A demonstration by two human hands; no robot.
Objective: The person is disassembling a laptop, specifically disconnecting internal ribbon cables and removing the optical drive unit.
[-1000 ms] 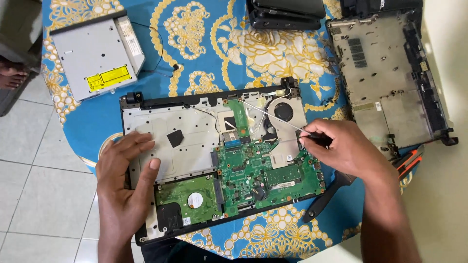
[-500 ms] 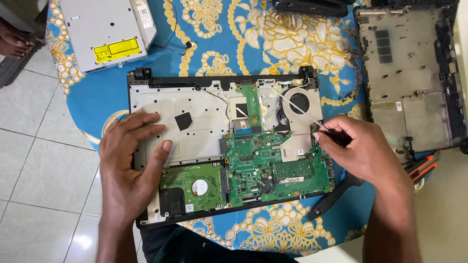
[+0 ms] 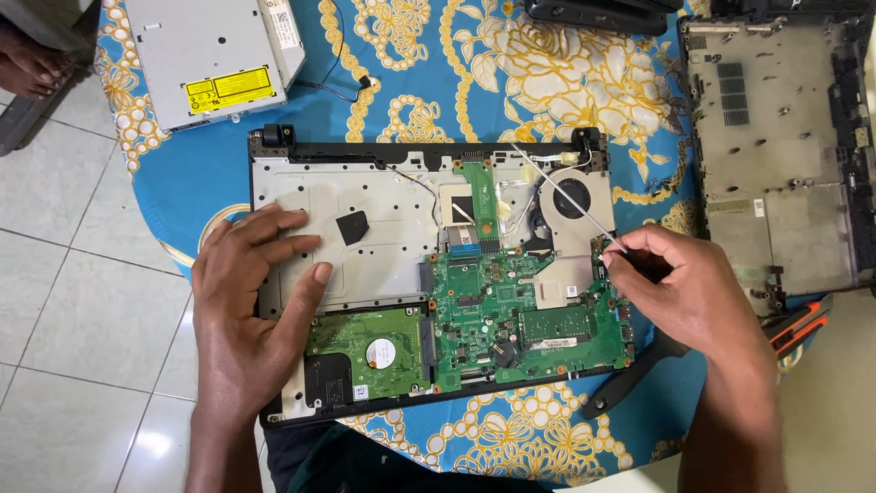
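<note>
An opened laptop chassis point(image 3: 383, 183) lies on a blue and gold patterned tablecloth, its green motherboard point(image 3: 511, 310), hard drive point(image 3: 370, 351) and cooling fan point(image 3: 570, 196) exposed. My left hand point(image 3: 246, 301) rests flat on the silver metal plate at the chassis's left side. My right hand point(image 3: 684, 288) grips a thin screwdriver point(image 3: 566, 199) whose shaft slants up and left across the fan, with its tip near the top edge of the chassis.
A silver optical drive point(image 3: 214, 55) lies at the upper left. A removed laptop bottom cover point(image 3: 785, 155) sits at the right. Red and black tool handles point(image 3: 798, 324) poke out near my right wrist. A bare foot point(image 3: 32, 64) shows at the left edge. Tiled floor lies below.
The view has shifted so the laptop sits more central. My left hand has slid slightly up the metal plate. My right hand still holds the screwdriver over the fan area.
</note>
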